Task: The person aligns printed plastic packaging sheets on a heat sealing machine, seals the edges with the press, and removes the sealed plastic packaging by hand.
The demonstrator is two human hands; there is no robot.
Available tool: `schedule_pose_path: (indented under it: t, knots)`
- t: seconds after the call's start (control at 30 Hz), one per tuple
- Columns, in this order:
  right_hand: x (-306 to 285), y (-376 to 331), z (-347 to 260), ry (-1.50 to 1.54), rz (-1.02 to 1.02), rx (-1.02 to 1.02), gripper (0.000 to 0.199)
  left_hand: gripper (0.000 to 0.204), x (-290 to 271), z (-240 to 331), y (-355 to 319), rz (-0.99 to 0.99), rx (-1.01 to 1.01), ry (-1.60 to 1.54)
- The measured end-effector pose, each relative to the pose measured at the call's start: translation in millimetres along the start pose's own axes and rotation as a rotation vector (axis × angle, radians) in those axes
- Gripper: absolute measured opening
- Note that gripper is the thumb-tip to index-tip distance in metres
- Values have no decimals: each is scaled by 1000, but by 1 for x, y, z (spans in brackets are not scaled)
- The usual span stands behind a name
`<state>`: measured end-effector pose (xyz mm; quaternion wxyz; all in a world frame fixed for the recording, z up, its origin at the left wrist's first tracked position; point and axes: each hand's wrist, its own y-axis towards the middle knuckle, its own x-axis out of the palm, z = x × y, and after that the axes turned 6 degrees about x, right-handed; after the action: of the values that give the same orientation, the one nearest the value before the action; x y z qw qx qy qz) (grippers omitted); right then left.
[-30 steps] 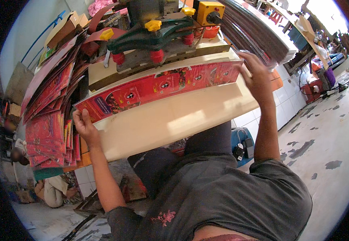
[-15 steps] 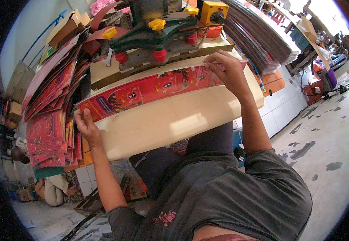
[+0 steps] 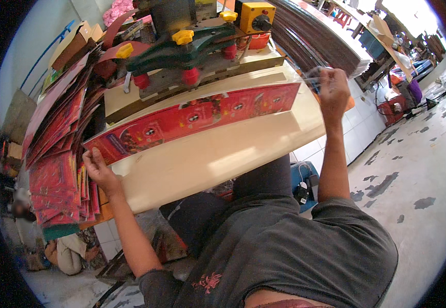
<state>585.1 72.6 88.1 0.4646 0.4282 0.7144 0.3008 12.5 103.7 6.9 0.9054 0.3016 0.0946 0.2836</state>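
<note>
In the head view, the left hand (image 3: 99, 170) gripped the lower left corner of a long red printed strip (image 3: 197, 117), its thumb against the strip's edge. The right hand (image 3: 334, 91) was raised just beyond the strip's other end, fingers bent and pinched on glossy clear film (image 3: 311, 81); whether that film was joined to the strip could not be told. The strip ran slantwise over a pale wooden board (image 3: 218, 154), in front of a press with a dark green bracket (image 3: 202, 43), yellow star-shaped knobs (image 3: 183, 37) and red cylindrical feet (image 3: 189, 77). A yellow control box (image 3: 257, 18) with a black rotary knob stood at the bracket's right. Beside the left hand, red printed sheets (image 3: 53, 179) were heaped loosely on an orange-edged counter (image 3: 104, 201). A tall stack of panels (image 3: 315, 38) rose at upper right, behind the right hand. Beneath the board were the person's dark-trousered legs (image 3: 264, 179).
</note>
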Motion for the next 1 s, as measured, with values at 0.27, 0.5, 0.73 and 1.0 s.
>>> schedule_pose_path:
  t: [0.27, 0.5, 0.73, 1.0]
  knots:
    - [-80, 11, 91, -273, 167, 164, 20, 34, -24, -41, 19, 110, 75, 199]
    - [-91, -15, 65, 324, -494, 450, 17, 34, -14, -36, 20, 78, 63, 171]
    - [-89, -41, -84, 1056, -1454, -71, 28, 33, -19, -34, 17, 83, 68, 182]
    - [-53, -64, -54, 424, -917, 438, 34, 31, -21, -31, 15, 65, 6, 103]
